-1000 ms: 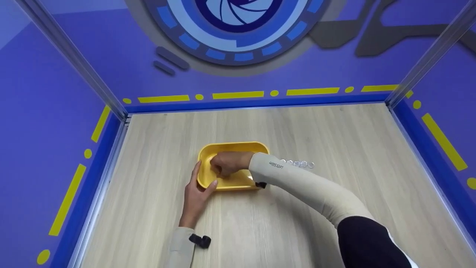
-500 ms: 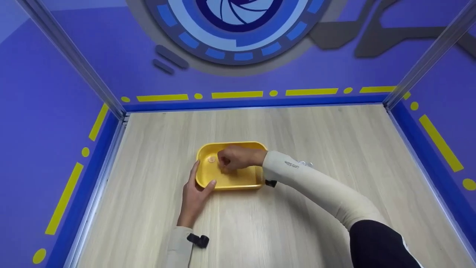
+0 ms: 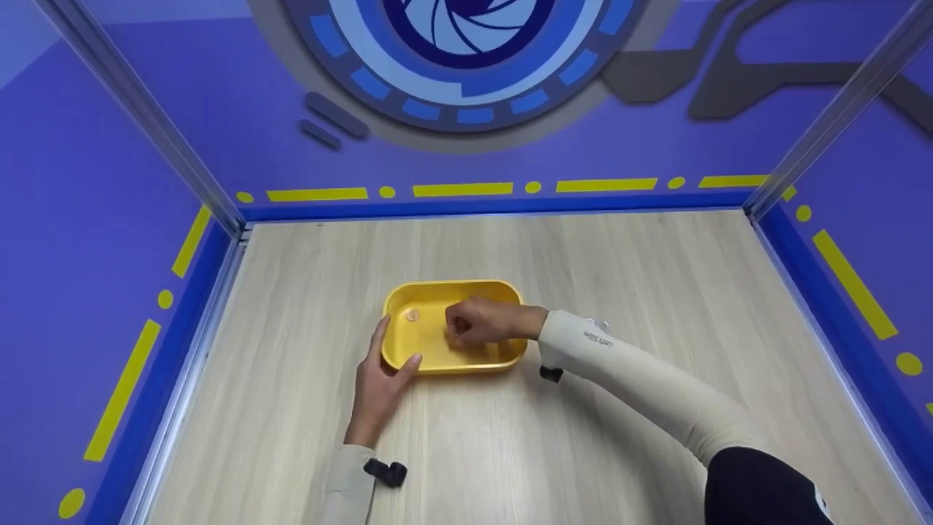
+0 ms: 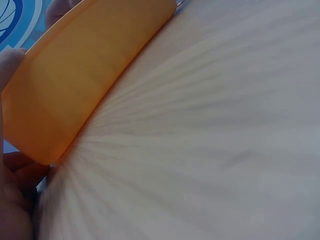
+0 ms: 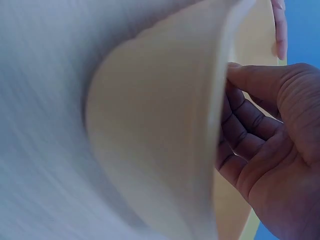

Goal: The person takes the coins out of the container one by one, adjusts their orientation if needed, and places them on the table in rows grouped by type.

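Note:
A yellow plastic tray (image 3: 437,369) stands on the wooden table. My left hand (image 3: 375,390) holds its near left corner, with the thumb over the front rim and the fingers along the left end. A small round disc (image 3: 413,315), coin-like and pinkish, lies on the tray floor toward the far left. Inside the tray, right of the disc, is my right hand (image 3: 482,321), fingers curled and thumb close to them. In the right wrist view the tray wall (image 5: 150,125) hides the fingertips, and I cannot tell whether they pinch anything.
Right of the tray, clear round discs (image 3: 600,324) lie on the table (image 3: 583,255), partly covered by the right sleeve (image 3: 627,364). Blue printed panels (image 3: 466,164) wall the table at the back and both sides.
My right hand has moved right from the tray's left end, bringing the small disc on the floor into sight. The left hand keeps its hold, and the tray stays about where it was.

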A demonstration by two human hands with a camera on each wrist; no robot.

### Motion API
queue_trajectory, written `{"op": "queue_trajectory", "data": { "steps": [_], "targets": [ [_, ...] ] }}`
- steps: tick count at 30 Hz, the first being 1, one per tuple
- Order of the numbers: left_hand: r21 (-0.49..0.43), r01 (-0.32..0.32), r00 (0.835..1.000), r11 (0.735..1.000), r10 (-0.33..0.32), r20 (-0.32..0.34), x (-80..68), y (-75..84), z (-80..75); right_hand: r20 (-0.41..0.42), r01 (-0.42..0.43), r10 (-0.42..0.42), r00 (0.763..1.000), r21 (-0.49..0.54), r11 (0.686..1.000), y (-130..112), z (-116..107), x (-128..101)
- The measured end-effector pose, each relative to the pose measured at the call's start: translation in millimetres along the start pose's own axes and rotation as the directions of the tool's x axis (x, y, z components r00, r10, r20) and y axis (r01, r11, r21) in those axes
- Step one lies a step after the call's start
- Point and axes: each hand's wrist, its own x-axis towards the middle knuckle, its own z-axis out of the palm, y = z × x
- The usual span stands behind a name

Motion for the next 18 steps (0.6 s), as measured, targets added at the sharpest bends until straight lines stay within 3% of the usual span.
{"op": "queue_trajectory", "data": {
  "steps": [8,18],
  "targets": [
    [0.059,0.002,1.0,0.998,-0.002,0.001,0.1,-0.7,-0.1,-0.057,0.053,-0.052,0.997,0.01,0.999,3,-1,-17],
    [0.022,-0.015,1.0,1.0,0.015,-0.009,-0.5,-0.8,-0.2,-0.166,0.088,-0.073,0.983,0.086,0.992,11,-13,-43]
  ]
}}
